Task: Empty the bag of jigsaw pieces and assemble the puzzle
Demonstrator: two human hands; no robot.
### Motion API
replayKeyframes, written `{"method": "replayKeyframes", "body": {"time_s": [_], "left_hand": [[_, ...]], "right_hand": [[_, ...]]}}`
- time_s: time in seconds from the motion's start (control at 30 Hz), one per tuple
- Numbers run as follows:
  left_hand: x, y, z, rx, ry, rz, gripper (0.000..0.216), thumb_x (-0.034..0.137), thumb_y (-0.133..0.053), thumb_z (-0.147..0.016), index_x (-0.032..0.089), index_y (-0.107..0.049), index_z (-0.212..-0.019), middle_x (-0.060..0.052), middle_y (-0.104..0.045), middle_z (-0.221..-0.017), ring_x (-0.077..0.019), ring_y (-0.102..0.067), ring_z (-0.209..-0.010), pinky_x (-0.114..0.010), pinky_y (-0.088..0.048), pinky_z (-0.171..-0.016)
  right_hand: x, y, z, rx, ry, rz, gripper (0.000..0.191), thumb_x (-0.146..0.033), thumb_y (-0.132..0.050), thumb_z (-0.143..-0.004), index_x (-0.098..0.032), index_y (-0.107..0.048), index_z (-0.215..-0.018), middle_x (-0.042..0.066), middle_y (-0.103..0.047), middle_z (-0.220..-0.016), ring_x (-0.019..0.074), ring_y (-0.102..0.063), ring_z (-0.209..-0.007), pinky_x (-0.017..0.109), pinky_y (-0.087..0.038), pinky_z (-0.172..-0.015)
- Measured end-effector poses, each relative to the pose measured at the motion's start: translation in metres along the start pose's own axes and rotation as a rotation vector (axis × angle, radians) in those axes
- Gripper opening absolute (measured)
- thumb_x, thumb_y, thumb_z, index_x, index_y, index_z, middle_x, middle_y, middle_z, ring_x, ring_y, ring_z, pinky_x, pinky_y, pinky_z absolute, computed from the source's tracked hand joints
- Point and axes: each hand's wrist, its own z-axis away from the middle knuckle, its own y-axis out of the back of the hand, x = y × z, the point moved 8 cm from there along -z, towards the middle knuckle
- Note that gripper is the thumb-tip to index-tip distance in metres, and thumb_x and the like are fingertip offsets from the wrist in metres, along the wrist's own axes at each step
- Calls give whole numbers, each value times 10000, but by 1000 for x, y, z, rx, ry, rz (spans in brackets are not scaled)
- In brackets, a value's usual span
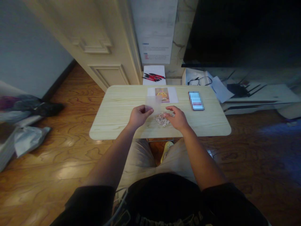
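My left hand (139, 116) pinches a thin, translucent plastic piece (152, 101), which looks like a small bag or sheet. Below it, a heap of small pale pieces, seemingly jigsaw pieces (162, 120), lies on the light wooden table (117, 110). My right hand (176, 117) hovers at the heap's right side, thumb and fingers apart; whether its thumb touches a piece I cannot tell. Behind the plastic is a picture card (162, 94) with a yellow figure, lying on a white sheet (173, 95) and partly covered by the plastic.
A phone (196, 101) with a lit, blurred screen lies at the table's right. Beyond the far edge, several red and black pens (154, 77) rest on a white surface. A white box (195, 77) with a cable stands behind, near a large dark screen (242, 34).
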Motion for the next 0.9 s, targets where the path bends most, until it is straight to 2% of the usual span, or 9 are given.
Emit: {"method": "replayKeyframes", "body": {"time_s": [0.13,0.33,0.47,0.53,0.6,0.67,0.73,0.8,0.9], "left_hand": [[-23,50,15,158,129,-200,437,494,-773,-780,163,-765,-1065,-30,-750,-825,-151,-621,-685,-260,-477,-660],[-45,92,23,142,216,-485,573,519,-745,-791,208,-699,-1270,-19,-746,-822,-175,-655,-691,-289,-512,-712],[-61,116,22,154,243,-652,755,500,-753,-770,181,-576,-1431,-94,-751,-1071,-245,-705,-879,-372,-553,-840],[-57,122,23,205,185,-710,814,462,-756,-767,154,-515,-1481,-149,-701,-1241,-292,-689,-1036,-430,-549,-943],[-40,116,24,256,50,-778,741,433,-734,-796,139,-542,-1448,-186,-639,-1347,-343,-616,-1223,-497,-483,-1089],[-19,93,25,199,-98,-748,542,402,-657,-877,178,-614,-1368,-154,-637,-1360,-330,-579,-1295,-501,-436,-1159],[-1,65,28,107,-206,-677,454,395,-613,-923,216,-640,-1339,-107,-653,-1359,-300,-593,-1289,-482,-443,-1164],[13,42,32,51,-269,-595,421,397,-614,-936,221,-662,-1314,-95,-675,-1341,-283,-609,-1281,-454,-458,-1157],[22,28,40,42,-280,-510,393,390,-612,-952,221,-677,-1301,-94,-694,-1328,-269,-634,-1257,-436,-483,-1138]], "right_hand": [[0,-7,8,-31,109,157,420,-313,-808,-843,-195,-708,-1233,131,-687,-1315,282,-604,-1258,453,-438,-1138],[-1,-30,19,-111,126,249,512,-345,-815,-847,-186,-682,-1314,157,-615,-1429,302,-547,-1335,479,-407,-1179],[-8,-35,19,-125,131,287,514,-341,-801,-856,-200,-674,-1333,141,-616,-1431,301,-541,-1335,484,-408,-1175],[-11,-37,18,-133,137,309,511,-334,-796,-856,-192,-677,-1332,140,-617,-1430,302,-542,-1327,477,-409,-1173],[-12,-41,16,-142,137,336,510,-326,-796,-851,-185,-683,-1327,140,-616,-1435,307,-537,-1329,477,-403,-1176],[-12,-46,15,-150,131,364,513,-331,-792,-852,-192,-681,-1334,134,-609,-1452,316,-523,-1341,491,-393,-1180],[-13,-51,14,-162,123,379,516,-344,-776,-866,-209,-671,-1353,124,-602,-1469,320,-511,-1353,510,-380,-1185],[-14,-58,12,-180,119,379,509,-352,-760,-882,-223,-664,-1364,117,-594,-1486,319,-504,-1361,525,-368,-1188],[-18,-68,9,-211,131,373,493,-347,-748,-893,-223,-664,-1364,122,-580,-1504,323,-489,-1377,540,-351,-1193]]}}
